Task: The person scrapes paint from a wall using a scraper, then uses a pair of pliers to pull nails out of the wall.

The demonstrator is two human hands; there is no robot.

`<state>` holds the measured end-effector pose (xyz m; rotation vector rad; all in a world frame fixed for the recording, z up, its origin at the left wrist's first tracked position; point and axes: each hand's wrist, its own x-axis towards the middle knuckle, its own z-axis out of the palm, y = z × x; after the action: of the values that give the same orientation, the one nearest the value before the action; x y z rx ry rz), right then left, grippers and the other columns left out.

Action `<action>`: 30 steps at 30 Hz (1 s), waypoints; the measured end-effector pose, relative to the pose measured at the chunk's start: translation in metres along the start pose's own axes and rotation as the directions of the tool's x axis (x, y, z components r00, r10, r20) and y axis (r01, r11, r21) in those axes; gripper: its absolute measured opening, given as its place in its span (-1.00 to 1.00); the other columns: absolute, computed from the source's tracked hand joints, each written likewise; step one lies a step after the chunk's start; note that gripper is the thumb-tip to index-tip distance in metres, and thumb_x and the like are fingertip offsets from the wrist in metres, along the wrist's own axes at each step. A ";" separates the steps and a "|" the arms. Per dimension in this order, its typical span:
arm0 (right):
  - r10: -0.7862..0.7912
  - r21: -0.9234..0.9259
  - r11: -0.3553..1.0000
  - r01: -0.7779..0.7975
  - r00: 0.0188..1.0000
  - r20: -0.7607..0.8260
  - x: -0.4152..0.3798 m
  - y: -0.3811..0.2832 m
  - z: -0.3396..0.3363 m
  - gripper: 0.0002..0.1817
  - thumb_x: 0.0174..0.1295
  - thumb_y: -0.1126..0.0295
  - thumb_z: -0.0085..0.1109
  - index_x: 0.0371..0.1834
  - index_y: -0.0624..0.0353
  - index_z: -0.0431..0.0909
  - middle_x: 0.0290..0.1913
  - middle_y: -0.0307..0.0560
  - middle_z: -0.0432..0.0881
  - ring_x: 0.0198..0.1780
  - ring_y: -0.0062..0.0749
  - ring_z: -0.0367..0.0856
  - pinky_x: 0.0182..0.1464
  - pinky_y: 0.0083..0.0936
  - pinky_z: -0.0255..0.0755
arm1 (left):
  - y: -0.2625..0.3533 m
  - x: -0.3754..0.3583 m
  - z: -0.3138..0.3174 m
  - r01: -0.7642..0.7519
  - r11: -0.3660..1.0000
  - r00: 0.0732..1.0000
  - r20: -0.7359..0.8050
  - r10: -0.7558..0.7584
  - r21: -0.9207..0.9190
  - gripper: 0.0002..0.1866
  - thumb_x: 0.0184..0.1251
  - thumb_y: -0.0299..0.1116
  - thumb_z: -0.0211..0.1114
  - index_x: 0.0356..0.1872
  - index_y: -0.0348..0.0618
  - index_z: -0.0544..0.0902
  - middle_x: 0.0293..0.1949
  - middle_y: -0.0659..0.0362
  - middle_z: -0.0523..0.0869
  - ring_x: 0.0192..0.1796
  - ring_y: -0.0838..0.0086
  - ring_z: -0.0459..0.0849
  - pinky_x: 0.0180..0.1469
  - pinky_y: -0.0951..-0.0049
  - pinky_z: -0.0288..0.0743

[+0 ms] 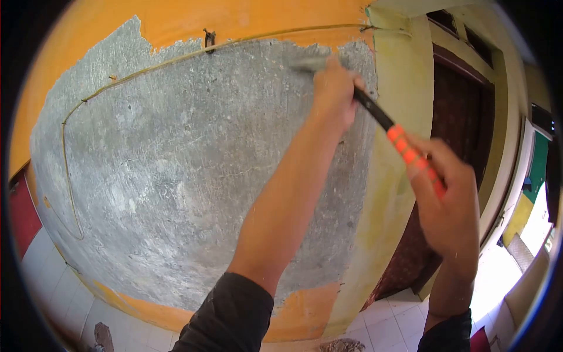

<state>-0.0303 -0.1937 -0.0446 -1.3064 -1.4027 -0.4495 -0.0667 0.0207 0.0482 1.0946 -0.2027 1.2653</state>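
Against the upper part of a scraped grey wall (176,152), my left hand (335,88) is closed around a blurred, greyish tool (308,63) near the edge of the orange paint. My right hand (443,196) grips the orange and black handle of a hammer (374,108), which slants up and left toward my left hand. The hammer's head is hidden behind my left hand, so whether it touches the tool cannot be made out.
A cable (152,69) runs across the wall and hangs down at the left, near a dark bracket (209,41). To the right are a pale pillar (399,88) and a dark door (463,111). Debris (342,345) lies on the tiled floor (384,311).
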 end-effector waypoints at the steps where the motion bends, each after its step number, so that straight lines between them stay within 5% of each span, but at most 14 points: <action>1: 0.029 0.024 0.999 -0.029 1.000 -0.004 0.007 -0.003 0.001 -0.68 0.22 0.53 0.07 0.05 0.25 0.58 -0.63 -0.03 0.42 -0.58 -0.61 0.39 -0.47 -0.56 0.29 | 0.009 0.007 0.005 0.003 0.998 1.000 0.012 -0.004 0.057 -0.72 0.56 -0.18 -0.11 -0.33 -0.15 0.27 -0.54 0.18 0.36 -0.56 0.48 0.35 -0.45 0.38 0.36; 8: 0.090 0.126 0.988 -0.092 0.996 0.023 -0.016 -0.005 0.011 -0.68 0.28 0.49 0.04 0.09 0.23 0.56 -0.59 -0.17 0.42 -0.53 -0.69 0.33 -0.44 -0.61 0.24 | 0.010 -0.019 -0.004 0.120 0.989 0.990 -0.085 -0.113 0.087 -0.70 0.57 -0.18 -0.11 -0.32 -0.21 0.28 -0.52 0.18 0.36 -0.55 0.47 0.37 -0.45 0.38 0.38; 12: 0.119 0.205 0.971 -0.122 0.993 0.026 -0.006 0.000 0.017 -0.67 0.30 0.47 0.04 0.12 0.25 0.53 -0.58 -0.25 0.40 -0.50 -0.72 0.29 -0.43 -0.64 0.22 | 0.017 0.010 -0.002 0.019 0.959 0.998 0.045 -0.033 0.283 -0.60 0.58 -0.12 -0.19 -0.32 -0.28 0.37 -0.56 0.12 0.45 -0.59 0.43 0.44 -0.56 0.35 0.36; 19: 0.141 0.232 0.961 -0.150 0.988 0.056 -0.023 -0.007 0.020 -0.67 0.31 0.45 0.04 0.12 0.27 0.53 -0.57 -0.30 0.38 -0.51 -0.73 0.27 -0.45 -0.64 0.19 | 0.014 -0.015 -0.009 0.086 0.968 0.996 -0.042 -0.078 0.238 -0.77 0.52 -0.30 -0.12 -0.23 -0.29 0.35 -0.48 0.09 0.45 -0.51 0.42 0.41 -0.41 0.36 0.41; 21: 0.141 0.206 0.968 -0.145 0.989 0.036 -0.016 -0.008 0.023 -0.67 0.32 0.45 0.04 0.12 0.27 0.53 -0.57 -0.31 0.38 -0.50 -0.74 0.27 -0.45 -0.64 0.20 | 0.018 -0.006 -0.007 0.021 0.934 0.999 0.016 -0.029 0.357 -0.75 0.53 -0.28 -0.12 -0.23 -0.28 0.36 -0.49 0.08 0.45 -0.52 0.40 0.42 -0.41 0.35 0.42; 30: 0.093 0.182 0.980 -0.085 0.995 -0.033 -0.022 0.006 0.029 -0.66 0.32 0.42 0.05 0.14 0.23 0.52 -0.60 -0.38 0.34 -0.55 -0.75 0.21 -0.49 -0.65 0.14 | 0.006 0.001 -0.007 0.097 0.969 0.995 -0.046 -0.089 0.225 -0.74 0.49 -0.28 -0.11 -0.31 -0.27 0.42 -0.56 0.07 0.48 -0.59 0.34 0.49 -0.59 0.30 0.32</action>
<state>-0.0433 -0.1770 -0.0750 -1.2004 -1.3130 -0.2807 -0.0741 0.0262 0.0486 1.2616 0.0216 1.2435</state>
